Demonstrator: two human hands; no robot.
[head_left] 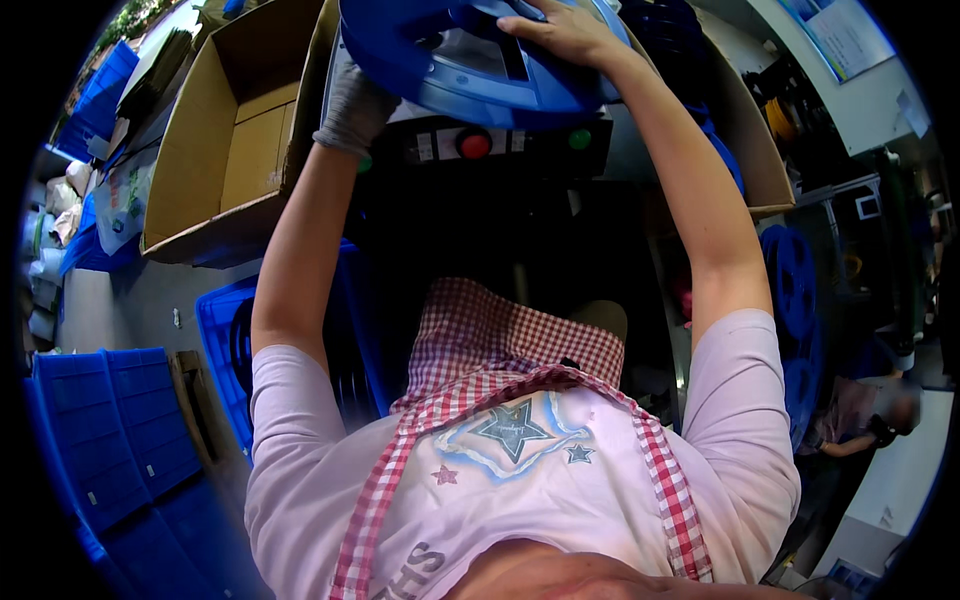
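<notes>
A large blue plastic reel [480,60] lies flat at the top of the view, above a dark machine panel. My left hand [355,105], in a grey knit glove, grips the reel's near left rim from below. My right hand [565,30], bare, rests palm down on the reel's top right side with fingers spread over it. Both arms reach straight up from my pink shirt and red checked apron.
The dark control panel [500,145] carries a red button [474,145] and a green button [580,138]. An open cardboard box [215,150] stands at the left. Blue crates [110,430] sit at lower left. More blue reels [790,290] and another person [860,420] are at right.
</notes>
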